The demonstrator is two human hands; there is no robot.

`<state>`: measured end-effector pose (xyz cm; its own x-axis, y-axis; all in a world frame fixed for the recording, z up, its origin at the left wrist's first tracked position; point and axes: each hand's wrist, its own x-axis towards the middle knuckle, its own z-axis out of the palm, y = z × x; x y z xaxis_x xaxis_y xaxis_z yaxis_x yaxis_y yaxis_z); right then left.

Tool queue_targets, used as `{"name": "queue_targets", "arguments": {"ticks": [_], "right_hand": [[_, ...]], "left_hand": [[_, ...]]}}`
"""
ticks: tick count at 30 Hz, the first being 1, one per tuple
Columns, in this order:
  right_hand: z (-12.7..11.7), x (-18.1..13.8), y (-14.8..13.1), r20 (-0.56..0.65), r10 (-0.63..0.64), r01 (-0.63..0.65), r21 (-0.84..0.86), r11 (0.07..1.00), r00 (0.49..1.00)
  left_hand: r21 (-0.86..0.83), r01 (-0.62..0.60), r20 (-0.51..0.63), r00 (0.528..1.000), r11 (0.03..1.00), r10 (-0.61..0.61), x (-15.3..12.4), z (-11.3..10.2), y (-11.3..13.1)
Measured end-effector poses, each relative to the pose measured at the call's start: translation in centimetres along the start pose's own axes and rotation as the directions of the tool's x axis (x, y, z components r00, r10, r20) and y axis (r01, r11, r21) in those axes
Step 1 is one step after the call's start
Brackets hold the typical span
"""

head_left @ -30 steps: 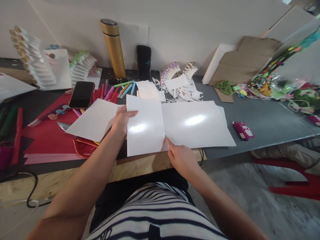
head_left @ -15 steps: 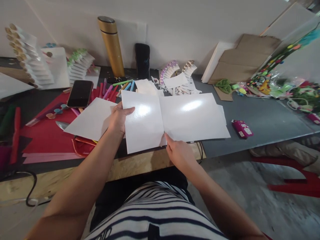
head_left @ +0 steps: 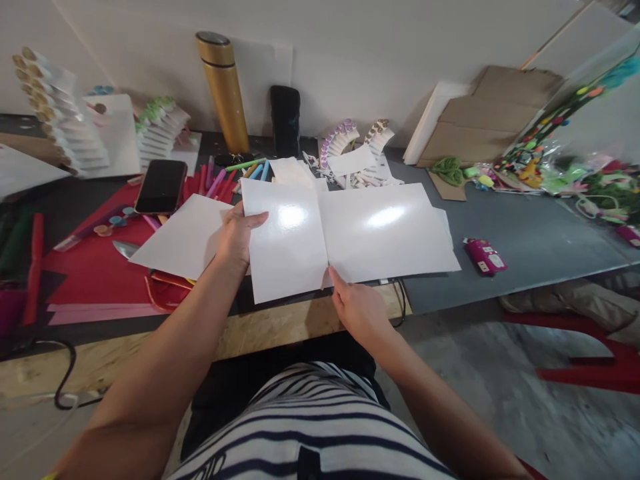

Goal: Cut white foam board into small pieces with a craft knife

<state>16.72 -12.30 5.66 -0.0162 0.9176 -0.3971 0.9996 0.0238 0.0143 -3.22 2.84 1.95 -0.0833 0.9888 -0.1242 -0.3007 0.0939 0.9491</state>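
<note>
A glossy white folded sheet of paper point(head_left: 383, 233) lies spread over the near side of the table, with a crease running down between its two halves. My left hand point(head_left: 237, 233) grips the left edge of its left half, thumb on top and fingers underneath. At the lower end of the crease, my right hand point(head_left: 357, 300) presses its index finger against the paper; its other fingers are curled in. Beneath my left hand sits another white sheet point(head_left: 185, 233). More white paper pokes out behind the folded sheet.
Red paper point(head_left: 100, 260), a phone point(head_left: 161, 187) and coloured rolls point(head_left: 215, 183) lie on the left. A gold thermos point(head_left: 223, 93) and a black case point(head_left: 285, 120) stand at the wall. To the right are a magenta box point(head_left: 485, 257) and cardboard point(head_left: 493, 120). A person's leg point(head_left: 565, 303) shows far right.
The left half of the folded sheet has risen very slightly at its lower edge. Both hands keep nearly the same places and holds.
</note>
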Motion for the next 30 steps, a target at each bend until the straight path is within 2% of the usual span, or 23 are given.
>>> {"name": "queue_targets", "arguments": {"ticks": [10,17,24,30], "right_hand": [[1.2,-1.5,-0.2,0.015,0.022,-0.022,0.045,0.999,1.000],[0.4,-1.3,-0.2,0.048,0.018,-0.018,0.007,1.000,0.999],[3.0,-2.6,0.3,-0.038,-0.023,0.025,0.052,0.998,0.999],[3.0,-3.3,0.3,0.015,0.009,-0.009,0.052,0.999,1.000]], "left_hand": [[-0.019,0.004,0.030,1.000,1.000,-0.004,-0.3,0.1,0.0],[-0.029,-0.023,0.051,0.998,0.999,0.025,0.1,-0.2,-0.3],[0.006,0.024,0.036,0.999,1.000,-0.025,-0.4,0.1,0.1],[0.000,0.027,0.047,0.999,1.000,-0.027,-0.4,0.2,0.1]]}}
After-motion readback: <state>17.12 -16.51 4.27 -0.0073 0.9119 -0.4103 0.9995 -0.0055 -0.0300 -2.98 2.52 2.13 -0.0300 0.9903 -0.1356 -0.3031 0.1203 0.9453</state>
